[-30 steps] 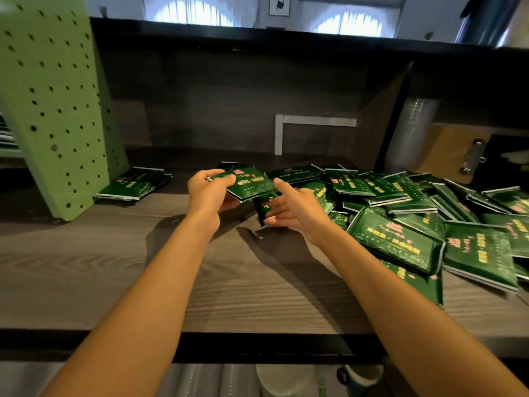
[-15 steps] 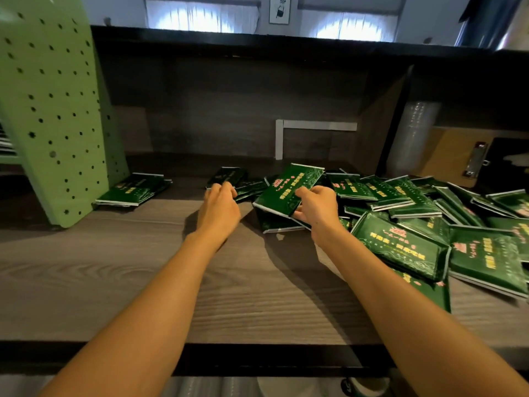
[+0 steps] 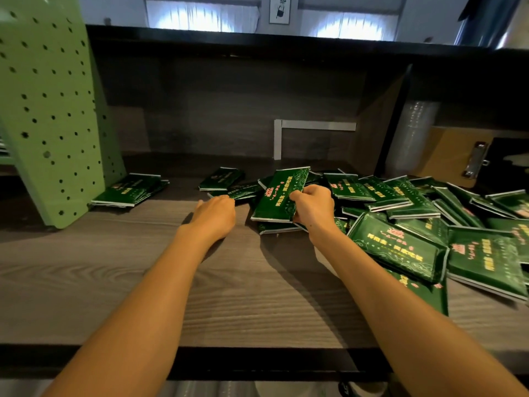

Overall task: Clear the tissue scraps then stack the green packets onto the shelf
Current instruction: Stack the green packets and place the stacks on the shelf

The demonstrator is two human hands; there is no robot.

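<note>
Standing right by the shelf (image 3: 143,282) here. The right hand (image 3: 312,206) has thumb and fingers pinched round the near right edge of 1 green packet (image 3: 279,193), tipping it up off the heap so its printed face shows. The left hand (image 3: 214,214) lies palm down just beside it, reaching toward a couple of loose packets (image 3: 221,179) further back. Its fingers are hidden behind the knuckles, so I can't tell if it's got hold of anything.

Handling-wise, my guess is these are pocket tissue packs: light, squashy in the middle, and wrapped in glossy film that'll slide around. I'd take them by the long edges, thumb on top and fingers underneath, where the pack keeps its shape. Pinching a corner probably just crumples the wrap. A stack of them is likely to skate sideways, so I'd square it with both hands before letting go.

Looks: flat dark green rectangles with pinkish-red and yellow lettering, a faint swirly pattern, and pale silvery seams along the edges.

Where they are: the big pile (image 3: 400,245) sprawls over the right half of the wooden shelf, overlapping every which way. A small neat stack (image 3: 128,190) sits on the left, touching the foot of the green pegboard panel (image 3: 48,110). I can't spot any tissue scraps from here.
</note>
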